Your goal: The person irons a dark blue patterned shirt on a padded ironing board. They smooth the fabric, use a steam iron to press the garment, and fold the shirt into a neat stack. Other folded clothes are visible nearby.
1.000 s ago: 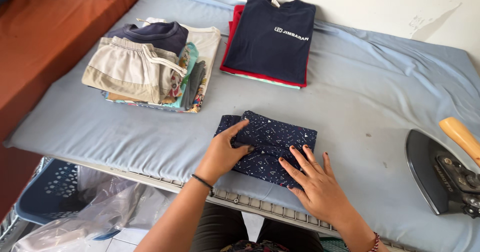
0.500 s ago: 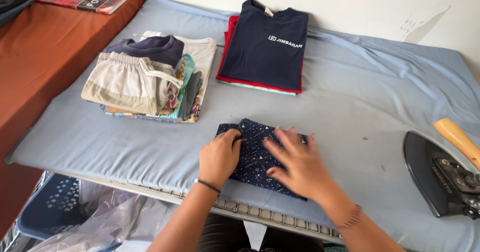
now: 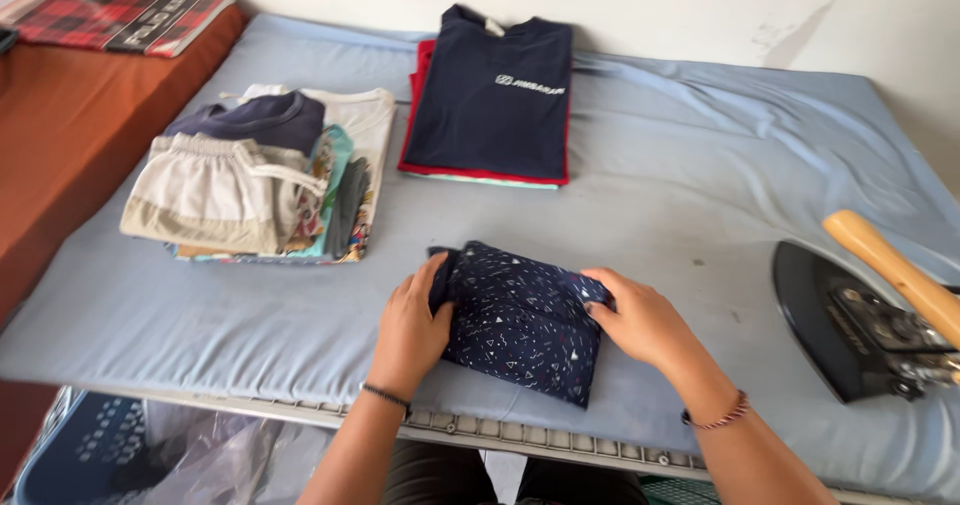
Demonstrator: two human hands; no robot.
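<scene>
A small folded dark navy garment with a light speckled print (image 3: 520, 320) lies near the front edge of a table covered with a pale blue cloth (image 3: 680, 195). My left hand (image 3: 412, 330) grips its left edge, fingers curled over the fabric. On the opposite side my right hand (image 3: 640, 317) holds the right edge, thumb on top. Both hands bracket the garment.
A pile of folded clothes (image 3: 260, 180), beige shorts on top, sits at the left. A folded navy shirt on red ones (image 3: 495, 100) lies at the back. A black iron with a wooden handle (image 3: 870, 305) rests at the right. A blue basket (image 3: 80, 445) stands below.
My right hand left the top of the garment and went to its right edge. My left hand shifted to the left edge. The garment looks more compactly folded.
</scene>
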